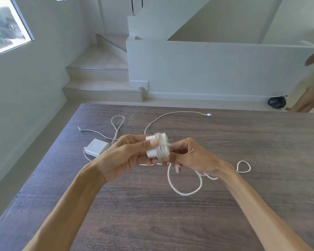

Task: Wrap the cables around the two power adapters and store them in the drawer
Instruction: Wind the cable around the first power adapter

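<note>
The left hand (127,156) holds a white power adapter (157,145) up above the dark wood-grain surface (225,142), its fingers (149,143) curled round the left end of the block and the thumb laid across its near face. Several turns of white cable already lie round the middle of this adapter, just to the right of those fingers. The right hand (190,156) sits immediately right of the adapter, its fingers (176,166) narrowed into a pinch on the cable (185,192) where it leaves the wound turns; motion blur hides the exact contact.

Below the right hand's fingers the loose cable drops into a wide loop that lies on the surface toward the viewer, then runs under the right wrist to a smaller loop further right. Beyond both sets of fingers, the same line of cable curves away across the surface and ends in a small plug (208,114) near the far edge.

To the left of the left hand's fingers, and slightly beyond them, the second power adapter (96,147) rests flat on the surface, unwrapped. Its cable (116,127) trails beyond it in a tall narrow loop, with its connector end lying further left.

Far beyond the surface, steps (101,82) rise beside a low white wall, a black bag (276,102) sits on the floor, and part of another person (312,91) shows at the right edge.
</note>
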